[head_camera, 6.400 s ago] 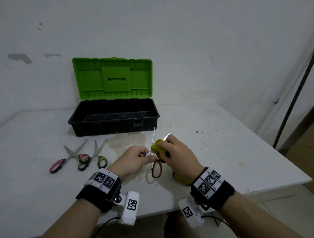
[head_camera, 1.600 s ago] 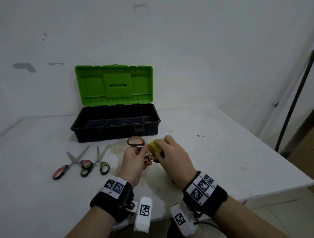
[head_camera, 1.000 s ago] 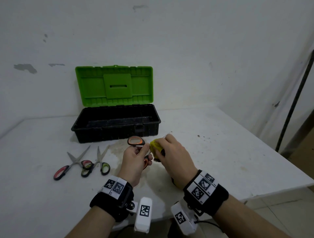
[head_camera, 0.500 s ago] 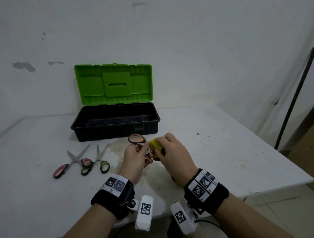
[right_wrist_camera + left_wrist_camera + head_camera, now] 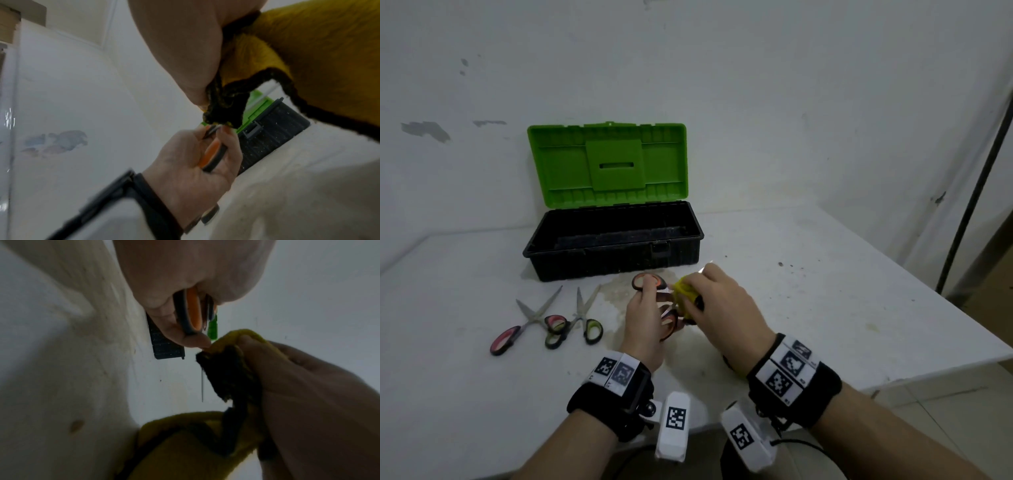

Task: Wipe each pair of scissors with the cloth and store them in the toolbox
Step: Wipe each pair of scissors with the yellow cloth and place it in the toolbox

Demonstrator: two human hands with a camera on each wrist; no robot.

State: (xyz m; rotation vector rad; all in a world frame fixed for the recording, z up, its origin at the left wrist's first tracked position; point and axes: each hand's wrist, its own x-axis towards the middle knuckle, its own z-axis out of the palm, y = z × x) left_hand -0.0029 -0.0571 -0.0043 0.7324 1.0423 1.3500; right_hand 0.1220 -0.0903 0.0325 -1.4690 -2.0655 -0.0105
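Fingers [image 5: 650, 291] of the left hand [image 5: 643, 318] curl round the handles of the orange-handled scissors [image 5: 649, 281], held above the table [image 5: 825, 308] near its front edge; one handle loop shows above the knuckles. Fingers of the right hand [image 5: 726, 308] pinch the yellow cloth [image 5: 683, 291] folded around the blades, with a bright blade tip [image 5: 707, 265] emerging past the knuckles. The left wrist view shows the cloth's dark edging bunched tight under the right thumb, just beside the left fingertips. Judged stage: wiping of the first pair, in progress.

To the left on the table lie two further pairs, blades pointing away from the person: the red-handled scissors [image 5: 517, 329] and the green-handled scissors [image 5: 585, 322], their handles touching or overlapping. No cloth is near them, so both are taken as awaiting wiping.

Beyond, against the wall, stands the toolbox [image 5: 613, 253], its green lid [image 5: 607, 164] raised upright. The visible part of its black interior holds no scissors, though the near floor is hidden behind the front wall. Judged remaining: finish and store this pair, then wipe and store the other two.
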